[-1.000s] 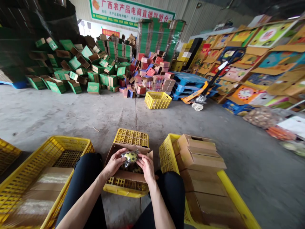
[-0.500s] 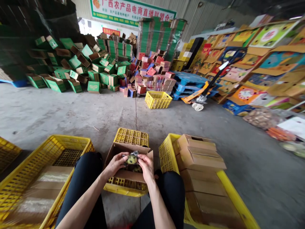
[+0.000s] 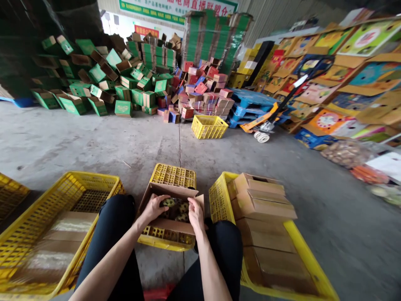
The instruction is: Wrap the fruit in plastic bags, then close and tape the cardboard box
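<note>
The person sits over an open cardboard box (image 3: 171, 213) that rests on a yellow crate (image 3: 173, 176) between the knees. Both hands are down inside the box, among round green-yellow spotted fruits (image 3: 178, 210) wrapped in clear film. The left hand (image 3: 154, 207) curls its fingers over one fruit at the box's left side; the right hand (image 3: 196, 214) rests with fingers bent on the fruits and the near right wall, though whether it actually grips one cannot be told.

The fruits look firm but easily bruised, and the film is probably slick, so each is best cupped around its widest part with the whole palm rather than pinched. The box itself is light corrugated board with loose flaps; it would likely sag if lifted by a flap, and is better taken by both side walls or from beneath.

To the right a yellow crate (image 3: 219, 196) holds stacked closed cartons (image 3: 263, 200); to the left another yellow crate (image 3: 62, 196) holds taped cartons.
</note>
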### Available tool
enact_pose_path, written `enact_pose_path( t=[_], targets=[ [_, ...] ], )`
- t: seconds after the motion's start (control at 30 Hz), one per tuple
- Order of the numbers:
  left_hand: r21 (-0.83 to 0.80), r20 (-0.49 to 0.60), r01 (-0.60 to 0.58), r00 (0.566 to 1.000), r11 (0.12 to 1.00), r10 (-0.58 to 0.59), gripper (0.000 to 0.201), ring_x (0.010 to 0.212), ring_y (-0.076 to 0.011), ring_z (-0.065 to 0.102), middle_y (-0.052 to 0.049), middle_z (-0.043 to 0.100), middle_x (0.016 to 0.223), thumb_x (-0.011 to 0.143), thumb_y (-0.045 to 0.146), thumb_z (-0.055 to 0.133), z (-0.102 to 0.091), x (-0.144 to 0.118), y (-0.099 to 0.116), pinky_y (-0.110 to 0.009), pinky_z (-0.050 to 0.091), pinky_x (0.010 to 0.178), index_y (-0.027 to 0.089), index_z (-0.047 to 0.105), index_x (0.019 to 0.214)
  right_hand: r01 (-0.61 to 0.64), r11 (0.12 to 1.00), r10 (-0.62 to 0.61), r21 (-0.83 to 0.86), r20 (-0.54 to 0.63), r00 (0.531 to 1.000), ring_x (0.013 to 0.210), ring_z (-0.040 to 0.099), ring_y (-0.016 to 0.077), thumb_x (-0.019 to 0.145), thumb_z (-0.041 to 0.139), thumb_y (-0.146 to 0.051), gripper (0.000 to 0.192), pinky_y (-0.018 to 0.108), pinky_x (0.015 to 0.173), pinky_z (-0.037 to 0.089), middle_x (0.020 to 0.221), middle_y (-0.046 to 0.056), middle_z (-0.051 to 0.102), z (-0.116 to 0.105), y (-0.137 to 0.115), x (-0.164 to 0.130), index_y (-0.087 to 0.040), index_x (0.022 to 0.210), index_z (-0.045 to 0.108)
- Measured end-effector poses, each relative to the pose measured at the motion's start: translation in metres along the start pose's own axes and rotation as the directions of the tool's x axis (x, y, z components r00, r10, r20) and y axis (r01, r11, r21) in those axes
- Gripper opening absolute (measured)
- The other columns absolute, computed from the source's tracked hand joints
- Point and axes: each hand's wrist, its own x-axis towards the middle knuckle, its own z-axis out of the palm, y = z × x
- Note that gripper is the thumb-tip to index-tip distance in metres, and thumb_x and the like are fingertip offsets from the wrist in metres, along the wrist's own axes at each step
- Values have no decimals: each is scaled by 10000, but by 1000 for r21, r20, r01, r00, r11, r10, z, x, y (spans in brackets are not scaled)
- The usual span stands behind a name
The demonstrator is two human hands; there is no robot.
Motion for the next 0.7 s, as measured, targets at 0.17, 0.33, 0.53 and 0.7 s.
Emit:
enact_pose_path(
  t=[0.17, 0.33, 0.53, 0.7],
  targets=[
    [-2, -21, 7, 1000, 1000, -7, 199, 1143, -359, 640, -89, 790, 1036, 677, 170, 803, 9, 5, -15, -501, 406, 1156, 265, 828, 850, 57, 974, -24, -220, 152, 988, 1346, 593, 296, 857, 521, -69, 335, 440, 1215, 389, 1379, 173, 670, 10, -3, -5, -156, 1037, 789],
    [42, -67, 24, 998, 999, -21, 205, 1306, -349, 568, -104, 737, 1218, 709, 138, 735, 8, 6, -26, -535, 332, 1214, 251, 817, 858, 135, 909, 18, -395, 360, 933, 1376, 576, 308, 847, 546, -22, 326, 424, 1216, 372, 1498, 156, 602, 23, -12, -11, -152, 965, 821],
    [54, -41, 39, 998, 998, -37, 208, 1094, -309, 692, -94, 785, 1073, 732, 145, 692, 7, 1, -27, -491, 459, 1124, 235, 819, 870, 199, 834, 75, -514, 465, 882, 1325, 625, 280, 871, 545, -36, 373, 331, 1165, 412, 1392, 192, 681, 30, -19, -7, -105, 1139, 793],
    [37, -12, 33, 999, 999, -33, 222, 1008, -309, 731, -76, 816, 987, 719, 179, 688, 6, -1, -20, -463, 522, 1053, 240, 830, 879, 227, 798, 64, -559, 453, 889, 1200, 699, 272, 874, 522, -38, 379, 301, 1067, 476, 1250, 199, 751, 28, -22, -7, -106, 1128, 794]
  ],
)
